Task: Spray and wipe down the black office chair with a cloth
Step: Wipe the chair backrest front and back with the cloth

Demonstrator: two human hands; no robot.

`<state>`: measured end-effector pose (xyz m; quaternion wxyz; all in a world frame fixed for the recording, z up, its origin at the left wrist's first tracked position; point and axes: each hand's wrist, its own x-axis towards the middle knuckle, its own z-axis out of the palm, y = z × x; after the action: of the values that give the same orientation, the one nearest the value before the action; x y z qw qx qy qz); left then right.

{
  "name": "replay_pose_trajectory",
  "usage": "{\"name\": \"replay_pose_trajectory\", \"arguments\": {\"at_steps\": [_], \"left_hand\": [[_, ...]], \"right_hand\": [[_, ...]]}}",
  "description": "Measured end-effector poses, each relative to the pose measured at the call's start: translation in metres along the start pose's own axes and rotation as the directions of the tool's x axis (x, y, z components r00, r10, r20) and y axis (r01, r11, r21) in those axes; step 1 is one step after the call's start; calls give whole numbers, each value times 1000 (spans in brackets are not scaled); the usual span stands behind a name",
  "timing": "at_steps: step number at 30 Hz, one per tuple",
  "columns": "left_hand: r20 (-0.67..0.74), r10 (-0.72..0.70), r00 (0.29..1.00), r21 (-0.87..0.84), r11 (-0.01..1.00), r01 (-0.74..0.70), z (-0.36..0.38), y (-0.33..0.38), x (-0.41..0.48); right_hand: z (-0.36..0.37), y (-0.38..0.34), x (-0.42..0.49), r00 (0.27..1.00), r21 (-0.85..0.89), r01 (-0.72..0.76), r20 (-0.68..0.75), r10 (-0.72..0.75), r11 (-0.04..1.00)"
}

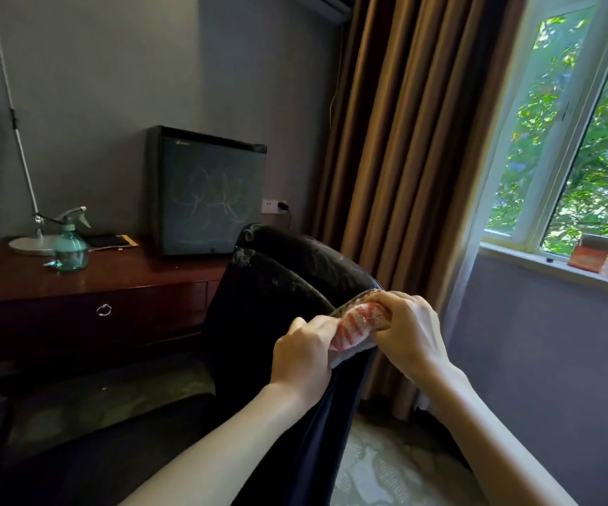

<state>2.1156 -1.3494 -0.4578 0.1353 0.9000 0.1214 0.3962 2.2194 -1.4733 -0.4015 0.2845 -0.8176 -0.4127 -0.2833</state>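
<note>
Left hand (pixel 304 354), right hand (pixel 406 330) grasp cloth (pixel 353 326) at chair (pixel 276 286) top; spray bottle (pixel 70 246) on desk (pixel 130 275), contents unclear.

Both forearms (pixel 222 436) are bare along all their visible length, slim and smooth, and the left hand (pixel 302 354) and the right hand (pixel 408 334) are bare as well.

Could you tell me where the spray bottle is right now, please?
The spray bottle stands at the left of the head view on the wooden desk, right beside the white lamp base.
</note>
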Motion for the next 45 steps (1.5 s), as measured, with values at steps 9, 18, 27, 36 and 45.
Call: {"name": "replay_pose_trajectory", "arguments": {"at_steps": [9, 18, 27, 36, 45], "left_hand": [[-20, 3, 1000, -69, 998, -4, -22, 16, -39], [63, -43, 997, -28, 999, 45, -41, 32, -39], [-116, 109, 987, -227, 965, -133, -13, 3, -38], [-335, 385, 860, -188, 867, -461, -2, -41, 7], [-133, 306, 943, -326, 885, -333, -4, -41, 28]], "right_hand": [[-27, -21, -35, 999, -17, 40, -16, -40, 999], [-34, -26, -35, 999, -36, 39, 24, -38, 999], [-42, -38, -34, 1000, -8, -25, 6, 26, 1000], [-41, -39, -9, 996, -104, 21, 88, -12, 994], [-51, -38, 25, 948, -184, 23, 317, 37, 983]]}}
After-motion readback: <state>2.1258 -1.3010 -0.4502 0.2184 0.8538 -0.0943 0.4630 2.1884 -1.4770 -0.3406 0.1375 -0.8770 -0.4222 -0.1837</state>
